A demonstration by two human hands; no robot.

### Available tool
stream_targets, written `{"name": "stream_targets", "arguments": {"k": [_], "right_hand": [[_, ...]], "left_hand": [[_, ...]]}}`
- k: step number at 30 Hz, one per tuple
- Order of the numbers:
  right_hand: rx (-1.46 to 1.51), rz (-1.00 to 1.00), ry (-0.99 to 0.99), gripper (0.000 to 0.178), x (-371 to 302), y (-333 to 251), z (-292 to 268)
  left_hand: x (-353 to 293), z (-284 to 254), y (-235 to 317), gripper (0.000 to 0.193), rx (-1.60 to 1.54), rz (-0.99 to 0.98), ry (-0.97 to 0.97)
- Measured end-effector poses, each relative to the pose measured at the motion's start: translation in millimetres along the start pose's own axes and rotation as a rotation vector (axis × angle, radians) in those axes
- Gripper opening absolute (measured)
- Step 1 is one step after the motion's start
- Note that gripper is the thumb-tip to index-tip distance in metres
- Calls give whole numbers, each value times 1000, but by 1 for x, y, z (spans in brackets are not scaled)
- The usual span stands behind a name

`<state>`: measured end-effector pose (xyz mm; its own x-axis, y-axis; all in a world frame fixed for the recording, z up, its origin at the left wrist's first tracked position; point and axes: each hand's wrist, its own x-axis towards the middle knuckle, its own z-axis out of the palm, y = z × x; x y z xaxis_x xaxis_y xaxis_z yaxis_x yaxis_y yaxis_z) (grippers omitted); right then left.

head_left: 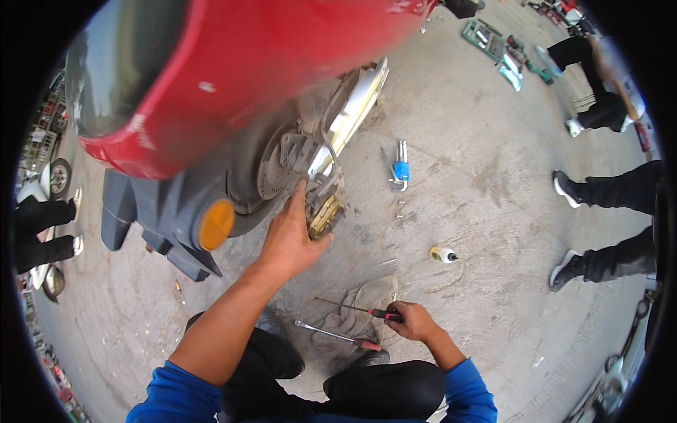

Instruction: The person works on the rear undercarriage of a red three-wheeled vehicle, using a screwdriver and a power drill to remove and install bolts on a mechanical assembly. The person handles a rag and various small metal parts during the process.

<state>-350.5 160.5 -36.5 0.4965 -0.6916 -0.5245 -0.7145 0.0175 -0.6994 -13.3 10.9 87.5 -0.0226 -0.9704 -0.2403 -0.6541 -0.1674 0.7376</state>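
Observation:
My left hand [290,236] is at the gold-coloured brake caliper [326,216], its thumb and fingers around the near side. The caliper hangs on a hose beside the brake disc [276,163] of a red scooter [233,77]. Low on the right, my right hand [415,321] grips a screwdriver [379,312] by its red and black handle, its thin shaft pointing left. Just below it, a ratchet wrench [338,335] with a red grip lies on the ground. Crumpled grey work gloves or cloth [377,292] lie under the screwdriver.
A blue-holder hex key set [401,169], small bolts [400,209], a loose hex key [381,266] and a small bottle [443,254] lie on the concrete. A green tool case [484,39] is farther off. People stand at right [606,261] and left [46,225].

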Motion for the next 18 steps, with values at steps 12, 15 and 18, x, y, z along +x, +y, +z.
{"name": "stream_targets", "arguments": {"k": [12, 15, 18], "right_hand": [[-652, -14, -166, 22, 42, -203, -86], [-644, -145, -259, 24, 63, -198, -71], [-355, -356, -209, 29, 79, -187, -66]], "left_hand": [[6, -9, -31, 93, -187, 119, 27], [12, -6, -47, 89, -99, 196, 124], [11, -10, -48, 88, -271, 144, 52]]}}
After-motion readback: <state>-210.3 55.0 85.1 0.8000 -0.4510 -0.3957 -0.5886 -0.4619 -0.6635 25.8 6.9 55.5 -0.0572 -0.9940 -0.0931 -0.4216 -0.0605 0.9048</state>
